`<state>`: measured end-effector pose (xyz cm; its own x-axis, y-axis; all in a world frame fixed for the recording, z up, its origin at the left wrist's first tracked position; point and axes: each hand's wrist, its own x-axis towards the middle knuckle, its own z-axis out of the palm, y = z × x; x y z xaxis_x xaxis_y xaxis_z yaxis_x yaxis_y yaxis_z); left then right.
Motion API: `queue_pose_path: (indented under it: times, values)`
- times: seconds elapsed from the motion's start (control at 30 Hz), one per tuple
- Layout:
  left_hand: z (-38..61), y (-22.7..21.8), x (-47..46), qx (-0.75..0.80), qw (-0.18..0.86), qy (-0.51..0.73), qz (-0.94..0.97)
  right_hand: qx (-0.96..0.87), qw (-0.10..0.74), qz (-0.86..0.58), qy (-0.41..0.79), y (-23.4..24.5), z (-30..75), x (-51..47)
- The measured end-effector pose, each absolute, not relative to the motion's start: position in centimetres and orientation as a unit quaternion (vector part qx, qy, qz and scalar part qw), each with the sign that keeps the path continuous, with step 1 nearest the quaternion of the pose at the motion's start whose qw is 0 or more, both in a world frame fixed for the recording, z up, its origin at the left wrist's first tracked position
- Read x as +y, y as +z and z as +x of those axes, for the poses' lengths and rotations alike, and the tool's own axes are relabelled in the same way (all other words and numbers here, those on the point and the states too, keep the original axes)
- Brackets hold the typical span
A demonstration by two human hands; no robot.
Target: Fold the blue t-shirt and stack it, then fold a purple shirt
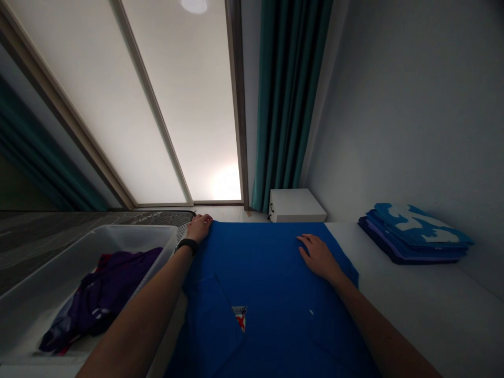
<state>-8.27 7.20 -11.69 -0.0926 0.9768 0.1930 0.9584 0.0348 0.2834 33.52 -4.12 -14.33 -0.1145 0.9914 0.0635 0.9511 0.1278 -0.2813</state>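
Note:
A blue garment (260, 283) with a small red and white badge lies spread flat on a white table (413, 304) in front of me. My left hand (199, 227), with a black wristband, is closed on the garment's far left corner at the table's edge. My right hand (317, 254) lies flat and open on the cloth near its far right edge, fingers stretched out.
A clear plastic bin (129, 236) at my left holds crumpled purple and dark clothes (102, 294). A stack of folded blue garments (415, 232) sits at the table's far right by the wall. A white box (297, 206), a teal curtain (289, 100) and frosted window panels stand beyond.

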Motion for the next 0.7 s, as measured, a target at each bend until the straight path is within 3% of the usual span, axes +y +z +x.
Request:
queue_pose_path:
  times: [0.23, 0.4, 0.7]
  values:
    - [-5.4, -9.1, 5.6, 0.677, -0.011, 0.234, 0.698, -0.745, 0.123, -0.65, 0.085, -13.9, 33.4, -4.3]
    - [-3.1, -7.1, 1.8, 0.543, 0.003, 0.268, 0.796, -0.755, 0.142, -0.636, 0.074, -14.3, 33.7, -4.2]
    - [-1.2, -10.1, -3.4, 0.439, 0.092, 0.189, 0.874, -0.756, 0.162, -0.631, 0.067, -14.2, 33.6, -4.4]
